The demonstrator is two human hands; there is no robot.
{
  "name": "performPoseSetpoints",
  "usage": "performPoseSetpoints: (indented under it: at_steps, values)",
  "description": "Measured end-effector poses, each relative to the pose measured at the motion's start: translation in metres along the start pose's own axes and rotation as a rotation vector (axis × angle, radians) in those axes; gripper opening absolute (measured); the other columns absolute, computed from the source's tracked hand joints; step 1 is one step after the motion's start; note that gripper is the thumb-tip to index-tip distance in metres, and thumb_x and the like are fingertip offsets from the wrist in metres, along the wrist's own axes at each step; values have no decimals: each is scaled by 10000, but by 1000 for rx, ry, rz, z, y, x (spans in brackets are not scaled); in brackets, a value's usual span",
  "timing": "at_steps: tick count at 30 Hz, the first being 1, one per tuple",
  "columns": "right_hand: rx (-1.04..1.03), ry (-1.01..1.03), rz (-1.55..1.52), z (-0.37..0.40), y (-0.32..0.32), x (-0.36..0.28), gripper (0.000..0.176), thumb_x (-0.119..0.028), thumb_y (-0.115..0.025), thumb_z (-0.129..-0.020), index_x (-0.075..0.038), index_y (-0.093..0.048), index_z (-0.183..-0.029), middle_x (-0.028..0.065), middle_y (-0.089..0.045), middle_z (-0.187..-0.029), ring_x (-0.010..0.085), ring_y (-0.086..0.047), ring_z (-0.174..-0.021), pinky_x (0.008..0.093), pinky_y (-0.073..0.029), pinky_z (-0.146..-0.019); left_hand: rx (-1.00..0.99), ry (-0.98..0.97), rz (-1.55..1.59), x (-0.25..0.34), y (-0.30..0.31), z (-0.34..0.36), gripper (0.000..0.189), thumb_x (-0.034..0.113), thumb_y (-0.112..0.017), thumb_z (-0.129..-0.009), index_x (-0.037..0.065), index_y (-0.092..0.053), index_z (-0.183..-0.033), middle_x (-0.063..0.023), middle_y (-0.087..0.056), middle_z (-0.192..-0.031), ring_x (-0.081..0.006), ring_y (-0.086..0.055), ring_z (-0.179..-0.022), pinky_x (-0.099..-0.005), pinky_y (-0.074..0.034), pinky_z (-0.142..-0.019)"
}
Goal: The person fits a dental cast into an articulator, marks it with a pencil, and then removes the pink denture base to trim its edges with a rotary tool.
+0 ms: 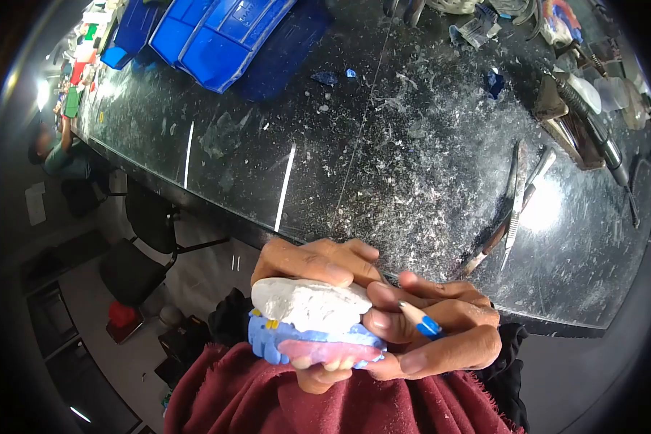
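My left hand (pixel 315 259) is closed round a dental model (pixel 315 318), its fingers over the top and a fingertip showing underneath. White plaster forms the model's upper part; below it are a blue layer, blue teeth at the left, and pink gum with pale teeth at the front. Small yellow patches show at its left side. My right hand (pixel 448 329) grips a blue pencil (pixel 428 328), its bare wooden point angled up and left. Fingers of this hand also touch the model's right side. The rest of the pencil is hidden behind the fingers.
White dust and scraps cover the dark table (pixel 246 173). Metal tweezers (pixel 515 206) and a knife-like tool (pixel 495 242) lie at the right, near a handpiece (pixel 593 126) on a stand. Blue plastic bins (pixel 220 43) stand at the back. A person (pixel 65 155) is at the far left, beyond a chair (pixel 134 267).
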State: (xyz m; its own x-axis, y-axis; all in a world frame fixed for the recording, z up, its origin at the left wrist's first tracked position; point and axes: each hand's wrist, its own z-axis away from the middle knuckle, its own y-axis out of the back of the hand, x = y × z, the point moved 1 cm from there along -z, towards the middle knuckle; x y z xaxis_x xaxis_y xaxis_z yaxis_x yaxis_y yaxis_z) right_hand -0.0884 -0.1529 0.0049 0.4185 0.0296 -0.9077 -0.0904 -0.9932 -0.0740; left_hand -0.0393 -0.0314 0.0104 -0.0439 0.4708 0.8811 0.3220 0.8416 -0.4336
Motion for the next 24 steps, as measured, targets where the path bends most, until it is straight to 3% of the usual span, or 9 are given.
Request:
performPoseSetpoints:
  at_steps: [2,5,7,8,11,13,15,19,24]
  values:
    - [109,171,8,0,-4,10,363,-65,-713,-675,-115,-462,-933,88,-630,-995,223,-539,-1050,378,-333,-1004,-122,-49,-29,-5,3,-10,601,324,-737,-613,-30,-456,-1009,-217,-566,-895,-229,-580,-740,-327,-479,-700]
    - [404,308,7,-12,-15,14,129,-36,-640,-742,-51,-528,-805,158,-653,-764,235,-637,-830,380,-370,-970,-295,-76,-52,-8,13,-26,584,268,-744,-621,-49,-466,-1025,-260,-568,-892,-258,-597,-747,-327,-499,-664]
    - [289,241,175,-6,-6,7,121,-68,-620,-768,-95,-504,-793,109,-660,-733,206,-624,-882,350,-283,-1032,-397,-28,-49,-3,22,-33,541,195,-763,-620,-58,-483,-1007,-302,-565,-911,-288,-614,-787,-340,-512,-657]
    - [366,248,227,-6,-15,8,109,-87,-610,-780,-106,-505,-803,93,-662,-733,209,-623,-885,350,-278,-1035,-387,3,-53,0,22,-30,518,173,-769,-618,-60,-492,-989,-308,-565,-915,-295,-616,-798,-351,-513,-670]
    - [-43,117,281,5,11,-7,370,-129,-721,-675,-172,-412,-874,34,-600,-1072,248,-331,-1241,471,71,-1065,-228,-32,41,-3,14,-18,436,150,-779,-625,-12,-536,-948,-295,-575,-916,-307,-611,-815,-333,-517,-680]
    - [30,132,337,4,10,-12,346,-140,-726,-652,-206,-483,-889,8,-612,-999,264,-364,-1223,480,39,-1071,-199,-214,-22,-8,12,-20,428,158,-782,-623,35,-550,-962,-285,-578,-935,-313,-603,-838,-313,-521,-673]
    - [89,236,400,6,12,-7,323,-156,-734,-622,-248,-590,-896,-20,-614,-893,281,-399,-1201,495,-4,-1076,-133,-376,-188,-7,12,-18,459,172,-790,-607,131,-513,-971,-175,-589,-946,-298,-573,-896,-268,-529,-652]
    - [74,337,467,12,15,-7,223,-192,-721,-609,-273,-677,-813,-28,-609,-882,275,-434,-1173,498,-57,-1077,6,-608,-463,-8,-6,-21,460,180,-747,-653,147,-430,-985,-61,-512,-933,-237,-525,-895,-236,-507,-638]
    - [63,307,482,11,13,-9,288,-192,-717,-602,-288,-675,-871,-29,-616,-897,278,-440,-1168,491,-81,-1078,-236,-486,-614,18,25,-7,542,235,-732,-664,277,-426,-1108,-67,-419,-1134,-336,-410,-1069,-427,-477,-820]
